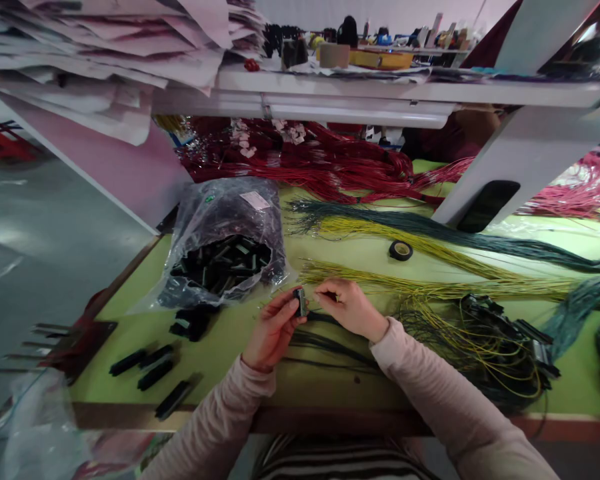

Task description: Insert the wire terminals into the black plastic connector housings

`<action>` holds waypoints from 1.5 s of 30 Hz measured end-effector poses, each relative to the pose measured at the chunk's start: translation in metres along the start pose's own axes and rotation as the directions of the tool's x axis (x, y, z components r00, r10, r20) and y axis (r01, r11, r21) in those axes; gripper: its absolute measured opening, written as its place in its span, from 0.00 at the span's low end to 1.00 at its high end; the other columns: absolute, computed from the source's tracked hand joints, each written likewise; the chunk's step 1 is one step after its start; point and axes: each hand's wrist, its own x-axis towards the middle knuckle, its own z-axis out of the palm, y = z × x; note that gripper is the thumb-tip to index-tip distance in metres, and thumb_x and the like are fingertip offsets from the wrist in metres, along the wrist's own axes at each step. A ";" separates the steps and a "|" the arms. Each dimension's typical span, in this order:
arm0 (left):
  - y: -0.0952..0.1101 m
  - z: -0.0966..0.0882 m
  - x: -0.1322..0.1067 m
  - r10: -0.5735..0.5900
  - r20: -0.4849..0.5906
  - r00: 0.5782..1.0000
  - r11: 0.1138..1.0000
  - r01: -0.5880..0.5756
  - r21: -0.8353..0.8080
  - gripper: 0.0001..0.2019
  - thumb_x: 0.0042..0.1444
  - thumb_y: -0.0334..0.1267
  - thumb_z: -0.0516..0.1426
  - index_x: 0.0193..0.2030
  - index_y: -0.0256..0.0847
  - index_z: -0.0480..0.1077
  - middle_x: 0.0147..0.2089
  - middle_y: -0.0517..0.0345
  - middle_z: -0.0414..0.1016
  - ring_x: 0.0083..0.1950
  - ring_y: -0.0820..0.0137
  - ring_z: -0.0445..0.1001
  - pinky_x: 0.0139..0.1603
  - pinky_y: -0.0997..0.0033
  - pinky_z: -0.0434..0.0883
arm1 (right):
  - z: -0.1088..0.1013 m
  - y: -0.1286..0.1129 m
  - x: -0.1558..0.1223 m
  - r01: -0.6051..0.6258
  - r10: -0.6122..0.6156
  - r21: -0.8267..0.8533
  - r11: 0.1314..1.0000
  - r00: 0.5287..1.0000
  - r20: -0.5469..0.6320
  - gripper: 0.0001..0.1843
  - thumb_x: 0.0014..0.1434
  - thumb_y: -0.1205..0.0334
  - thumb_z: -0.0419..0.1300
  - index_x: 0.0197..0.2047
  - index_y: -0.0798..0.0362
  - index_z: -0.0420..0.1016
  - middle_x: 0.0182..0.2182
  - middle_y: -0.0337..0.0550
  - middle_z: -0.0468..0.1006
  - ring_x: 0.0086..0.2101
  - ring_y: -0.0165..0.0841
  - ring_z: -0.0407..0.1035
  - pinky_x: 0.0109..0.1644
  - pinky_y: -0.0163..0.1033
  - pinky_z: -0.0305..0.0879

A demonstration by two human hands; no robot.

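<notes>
- Item, in hand: black connector housing (pixel 300 302), held above the tabletop (pixel 280 380) between both hands, with its near end partly hidden by fingers.
- Left hand (pixel 273 331): fingers (pixel 290 307) clamped around the black connector housing.
- Right hand (pixel 350 310): fingers (pixel 324 294) pinched together just beside the housing; anything held between them is too thin to make out.
- Nearest loose stock: black wires (pixel 330 347), lying just below the hands.
- Apparently done: wired black connectors (pixel 510 340), tangled with yellow wires at right.
- Apparently left: many black housings (pixel 220 267) inside a clear plastic bag (pixel 215 213); a small heap (pixel 193 323) and several separate housings (pixel 155 375) on the tabletop, with no wires visible on them.
- Also present: long yellow wire bundles (pixel 430 287), dark green wire bundles (pixel 430 227), red wire bundles (pixel 305 160), and a roll of black tape (pixel 401 250).
- Obstruction: a white overhead shelf (pixel 405 93) and its sloping support (pixel 525 150) cross the view, hiding part of the red wire bundles.
</notes>
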 end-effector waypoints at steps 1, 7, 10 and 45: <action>0.000 0.000 0.000 0.001 -0.003 1.000 1.000 -0.001 0.000 0.13 0.41 0.32 0.66 0.38 0.39 0.77 0.33 0.58 0.78 0.30 0.75 0.75 0.27 0.80 0.74 | 0.000 0.000 0.000 0.001 -0.001 -0.008 1.000 1.000 0.004 0.10 0.58 0.65 0.54 0.26 0.55 0.71 0.23 0.38 0.70 0.25 0.26 0.62 0.31 0.30 0.59; 0.000 0.000 0.001 0.011 -0.004 1.000 1.000 -0.011 0.001 0.13 0.41 0.33 0.66 0.37 0.39 0.77 0.33 0.58 0.78 0.31 0.74 0.75 0.27 0.80 0.74 | 0.001 -0.001 0.000 0.006 -0.005 -0.027 1.000 1.000 0.018 0.11 0.57 0.67 0.54 0.24 0.55 0.69 0.21 0.36 0.67 0.24 0.25 0.60 0.30 0.30 0.56; -0.001 0.000 0.001 0.011 -0.012 1.000 1.000 -0.011 -0.001 0.13 0.41 0.33 0.66 0.37 0.39 0.77 0.33 0.58 0.78 0.30 0.75 0.75 0.27 0.80 0.74 | 0.000 -0.001 0.000 0.005 -0.005 -0.031 0.999 1.000 0.023 0.11 0.56 0.68 0.54 0.23 0.55 0.68 0.20 0.35 0.65 0.24 0.25 0.59 0.29 0.29 0.55; -0.008 -0.002 0.005 0.091 -0.116 0.989 0.994 -0.083 0.078 0.15 0.35 0.34 0.69 0.34 0.40 0.78 0.34 0.59 0.79 0.28 0.75 0.75 0.24 0.79 0.76 | 0.008 -0.001 0.000 0.007 0.007 -0.120 0.993 0.993 0.119 0.13 0.58 0.68 0.55 0.22 0.56 0.67 0.20 0.34 0.63 0.24 0.24 0.57 0.29 0.28 0.52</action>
